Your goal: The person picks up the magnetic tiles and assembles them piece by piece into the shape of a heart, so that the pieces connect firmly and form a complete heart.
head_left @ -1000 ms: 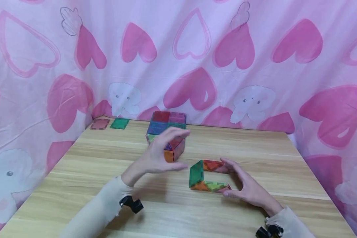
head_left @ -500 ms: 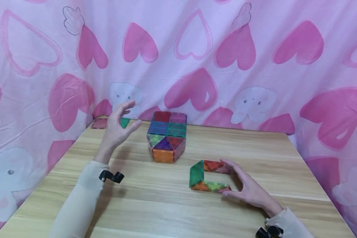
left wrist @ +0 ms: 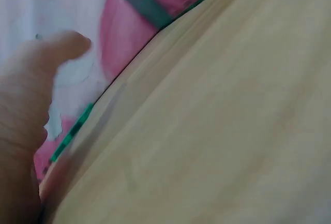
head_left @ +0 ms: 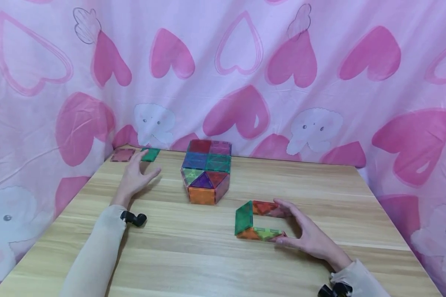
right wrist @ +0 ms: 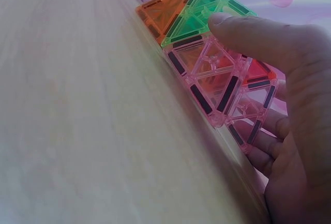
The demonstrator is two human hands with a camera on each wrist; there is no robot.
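Observation:
My left hand (head_left: 135,177) reaches over the back left of the table, thumb and fingers spread. Its fingertips are close to a flat green square magnetic tile (head_left: 151,155); contact cannot be made out. In the left wrist view that green tile (left wrist: 72,133) lies beyond the thumb (left wrist: 57,50). My right hand (head_left: 312,235) holds the open end of a U-shaped magnetic-tile frame (head_left: 244,218), thumb on the near wall and fingers at the far wall. In the right wrist view the frame's orange, green and pink triangle tiles (right wrist: 207,61) stand upright on the table.
A finished-looking block of magnetic tiles (head_left: 202,195), topped in several colours, stands at the table's middle back. A flat pink square tile (head_left: 123,155) lies in the back left corner. Behind the wooden table (head_left: 193,260) hangs a pink heart-patterned curtain (head_left: 238,111).
My left hand has moved from in front of the tile block leftward, then down to the green tile. The right hand and the frame have stayed in place.

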